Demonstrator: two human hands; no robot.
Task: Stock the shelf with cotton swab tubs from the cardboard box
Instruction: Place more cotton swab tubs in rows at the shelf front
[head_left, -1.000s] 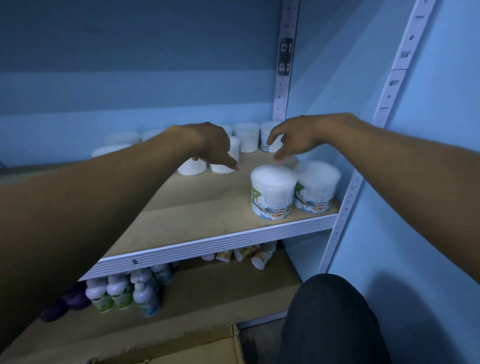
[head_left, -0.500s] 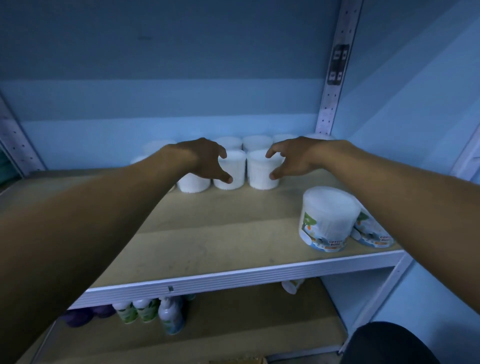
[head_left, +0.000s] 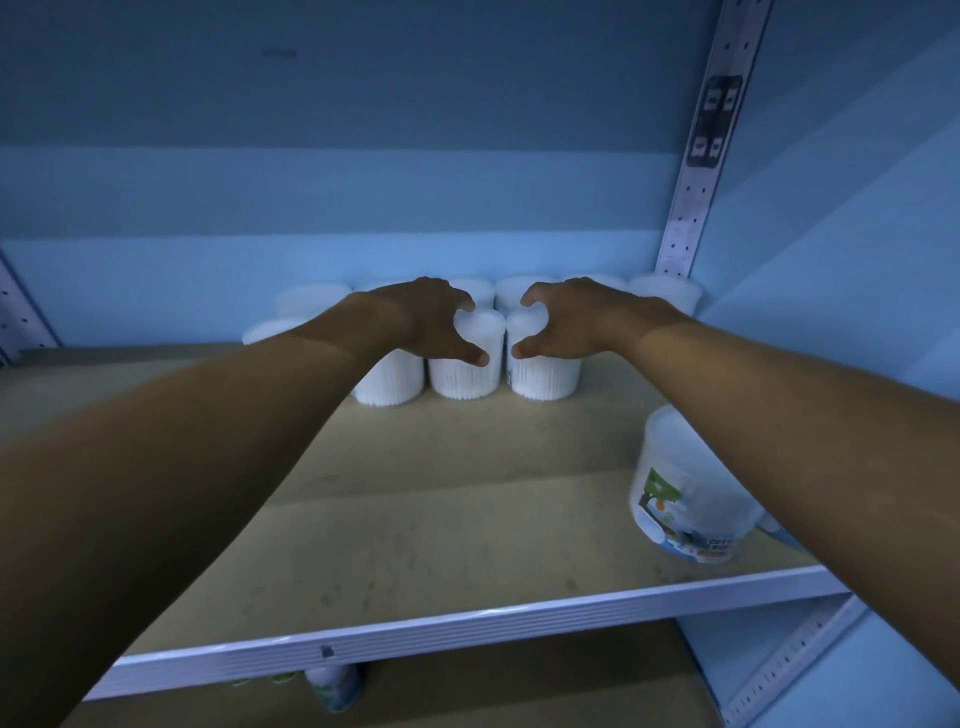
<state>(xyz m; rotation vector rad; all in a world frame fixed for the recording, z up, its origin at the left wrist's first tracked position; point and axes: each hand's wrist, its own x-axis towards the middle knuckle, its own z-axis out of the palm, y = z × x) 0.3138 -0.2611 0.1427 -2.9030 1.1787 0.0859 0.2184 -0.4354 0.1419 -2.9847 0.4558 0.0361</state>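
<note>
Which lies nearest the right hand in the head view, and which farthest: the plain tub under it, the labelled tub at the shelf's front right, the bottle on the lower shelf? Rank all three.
1. Plain tub, directly under the right hand, at the back.
2. Labelled tub, front right of the shelf.
3. Bottle, lower shelf, below the front edge.

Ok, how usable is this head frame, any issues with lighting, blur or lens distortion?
Head view: dim with a blue cast, so the back-row tubs wash out pale; the shelf edge and right upright slant from wide-angle distortion; the labelled tub is slightly soft; both hands read clearly, with no glare.
</note>
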